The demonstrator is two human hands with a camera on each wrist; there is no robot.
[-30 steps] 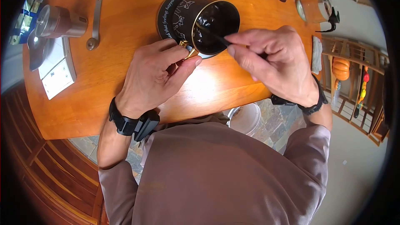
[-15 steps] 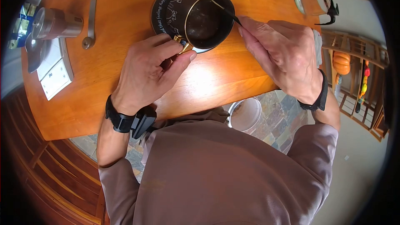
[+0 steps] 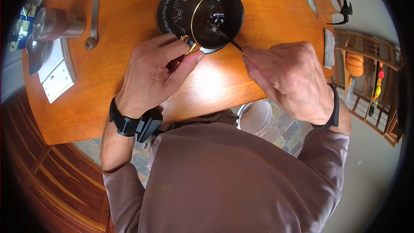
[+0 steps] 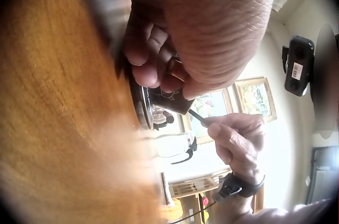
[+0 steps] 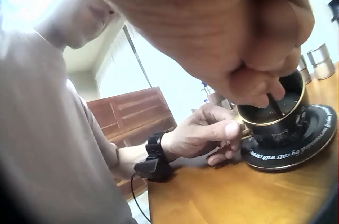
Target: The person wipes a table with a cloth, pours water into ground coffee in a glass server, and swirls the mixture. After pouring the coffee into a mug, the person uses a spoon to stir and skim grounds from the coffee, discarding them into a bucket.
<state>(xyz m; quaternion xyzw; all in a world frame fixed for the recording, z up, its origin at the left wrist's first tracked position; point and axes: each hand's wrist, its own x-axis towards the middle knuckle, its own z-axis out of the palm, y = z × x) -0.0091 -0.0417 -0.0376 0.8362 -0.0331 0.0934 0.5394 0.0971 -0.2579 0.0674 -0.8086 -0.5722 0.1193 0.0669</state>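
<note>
A black cup with a gold rim and cat drawings stands on a black saucer with white lettering. Dark liquid inside it catches bright reflections. My left hand pinches the cup's gold handle between thumb and fingers. From the right, my right hand holds a black-handled spoon by its upper end. The spoon slants over the near right rim into the cup, and its lower end is hidden in the liquid. In the right wrist view the spoon's shaft dips inside the rim.
On the left are a steel hand grinder, a metal crank handle and a white flat device. A glass carafe and grey cloth lie right. Below the table's front edge stands a whitish bucket.
The right hand has circled with the spoon: half a second ago its gold neck showed near the far rim, now the shaft crosses the near right side. The left hand keeps the handle.
</note>
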